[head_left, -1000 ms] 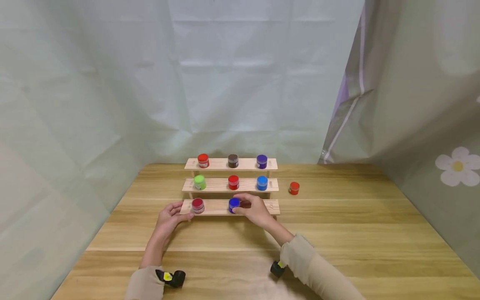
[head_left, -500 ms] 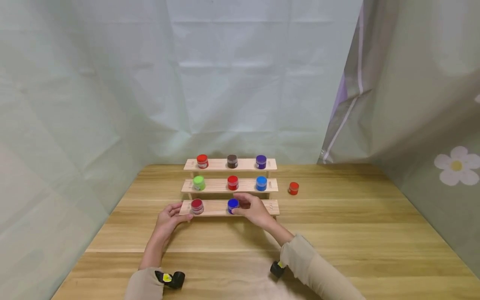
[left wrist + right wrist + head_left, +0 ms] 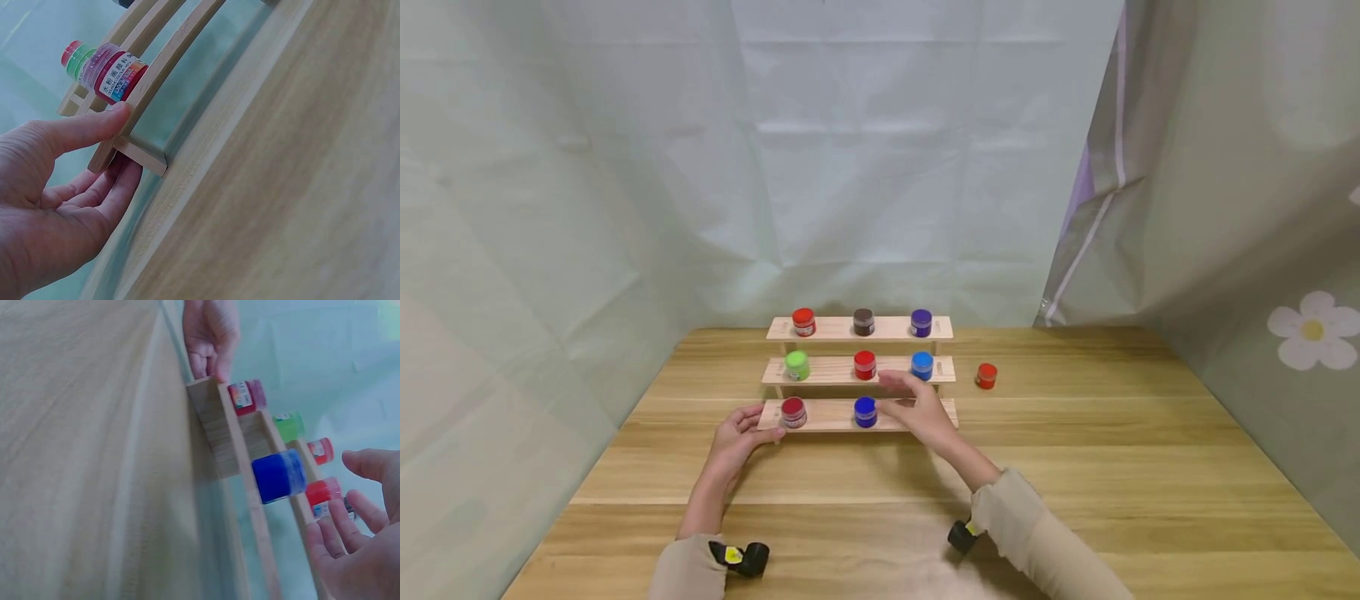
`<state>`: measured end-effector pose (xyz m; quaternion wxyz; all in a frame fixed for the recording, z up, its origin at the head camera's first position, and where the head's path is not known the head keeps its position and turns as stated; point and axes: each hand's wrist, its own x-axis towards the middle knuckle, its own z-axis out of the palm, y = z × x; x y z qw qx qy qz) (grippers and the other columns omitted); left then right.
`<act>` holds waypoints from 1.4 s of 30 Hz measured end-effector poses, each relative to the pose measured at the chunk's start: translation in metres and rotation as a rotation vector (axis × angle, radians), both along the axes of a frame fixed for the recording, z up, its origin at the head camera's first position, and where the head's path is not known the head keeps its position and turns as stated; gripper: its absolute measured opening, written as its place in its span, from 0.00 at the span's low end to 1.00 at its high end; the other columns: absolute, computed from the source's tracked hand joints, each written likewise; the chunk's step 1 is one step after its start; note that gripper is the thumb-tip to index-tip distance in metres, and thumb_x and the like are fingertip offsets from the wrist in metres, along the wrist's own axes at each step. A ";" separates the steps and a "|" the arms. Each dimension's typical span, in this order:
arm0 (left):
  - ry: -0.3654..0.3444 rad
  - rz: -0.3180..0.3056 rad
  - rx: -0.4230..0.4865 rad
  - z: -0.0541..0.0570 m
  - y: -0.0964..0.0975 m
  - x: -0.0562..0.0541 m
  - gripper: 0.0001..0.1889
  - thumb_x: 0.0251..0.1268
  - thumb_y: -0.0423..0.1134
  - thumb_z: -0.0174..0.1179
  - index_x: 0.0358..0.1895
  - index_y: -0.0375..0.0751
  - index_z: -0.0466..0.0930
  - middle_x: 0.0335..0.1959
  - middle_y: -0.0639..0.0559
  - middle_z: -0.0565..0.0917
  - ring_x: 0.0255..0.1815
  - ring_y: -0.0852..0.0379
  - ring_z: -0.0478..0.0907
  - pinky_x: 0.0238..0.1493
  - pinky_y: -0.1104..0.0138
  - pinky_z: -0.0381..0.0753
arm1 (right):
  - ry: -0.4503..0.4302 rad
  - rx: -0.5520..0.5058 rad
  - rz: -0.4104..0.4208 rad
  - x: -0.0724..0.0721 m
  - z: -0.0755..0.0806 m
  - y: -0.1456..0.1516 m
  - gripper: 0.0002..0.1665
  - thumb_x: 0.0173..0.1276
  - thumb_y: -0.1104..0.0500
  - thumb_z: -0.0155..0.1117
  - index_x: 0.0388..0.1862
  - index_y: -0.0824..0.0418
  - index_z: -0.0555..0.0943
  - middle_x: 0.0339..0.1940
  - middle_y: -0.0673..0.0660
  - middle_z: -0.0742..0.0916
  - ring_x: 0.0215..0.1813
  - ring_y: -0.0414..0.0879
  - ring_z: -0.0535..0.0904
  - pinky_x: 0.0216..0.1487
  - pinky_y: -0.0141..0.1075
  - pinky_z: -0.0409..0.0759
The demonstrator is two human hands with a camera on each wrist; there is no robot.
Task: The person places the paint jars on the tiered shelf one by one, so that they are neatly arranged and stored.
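Note:
A three-tier wooden rack (image 3: 827,411) stands on the table, with paint jars on its steps. My left hand (image 3: 733,443) grips the left end of the lowest step, thumb at its front edge and fingers beneath, plain in the left wrist view. Close to that thumb stands a dark red paint jar (image 3: 119,76). At the middle of the same step is a blue paint jar (image 3: 866,412), upright. Just right of it, my right hand (image 3: 927,414) has its fingers spread and holds nothing. A gap separates that hand from the blue jar in the right wrist view (image 3: 278,476).
The middle step carries a green jar (image 3: 797,365), a red jar (image 3: 865,365) and a light blue jar (image 3: 922,365). Red (image 3: 803,322), dark brown (image 3: 863,322) and violet (image 3: 921,322) jars line the top step. Another red jar (image 3: 987,376) sits on the table (image 3: 1097,467), right of the rack.
My right hand has let go of the blue jar and drawn back a little to the right. The jar stays on the lowest step. My left hand keeps its grip on the rack.

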<state>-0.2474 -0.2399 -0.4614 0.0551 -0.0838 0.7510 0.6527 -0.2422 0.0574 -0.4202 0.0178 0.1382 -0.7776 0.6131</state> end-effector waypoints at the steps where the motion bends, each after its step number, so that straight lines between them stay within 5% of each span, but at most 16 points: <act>1: 0.001 0.000 0.000 0.000 0.000 0.000 0.38 0.57 0.32 0.68 0.69 0.29 0.59 0.56 0.44 0.79 0.39 0.75 0.75 0.42 0.82 0.77 | 0.008 0.001 -0.007 0.000 0.002 0.001 0.27 0.65 0.63 0.67 0.63 0.64 0.75 0.62 0.65 0.81 0.64 0.59 0.75 0.64 0.49 0.76; 23: -0.007 0.005 -0.023 0.004 0.001 0.000 0.38 0.56 0.33 0.69 0.68 0.30 0.61 0.55 0.45 0.78 0.40 0.74 0.75 0.43 0.82 0.76 | 0.013 -0.045 -0.121 -0.008 0.043 0.051 0.26 0.68 0.58 0.65 0.64 0.63 0.75 0.60 0.66 0.81 0.59 0.49 0.77 0.62 0.40 0.77; 31: -0.011 0.007 -0.015 0.002 0.000 0.001 0.38 0.56 0.34 0.70 0.68 0.31 0.60 0.56 0.46 0.79 0.41 0.73 0.75 0.44 0.82 0.76 | -0.063 -0.101 -0.180 -0.018 0.045 0.069 0.26 0.70 0.59 0.63 0.65 0.62 0.73 0.62 0.65 0.80 0.51 0.34 0.78 0.56 0.25 0.76; 42: -0.004 0.007 -0.020 0.003 0.001 0.001 0.38 0.55 0.34 0.70 0.68 0.31 0.61 0.55 0.47 0.79 0.40 0.74 0.75 0.44 0.82 0.76 | -0.158 -0.141 -0.380 -0.039 0.040 0.115 0.26 0.71 0.61 0.60 0.66 0.66 0.71 0.58 0.57 0.83 0.41 0.24 0.77 0.50 0.22 0.77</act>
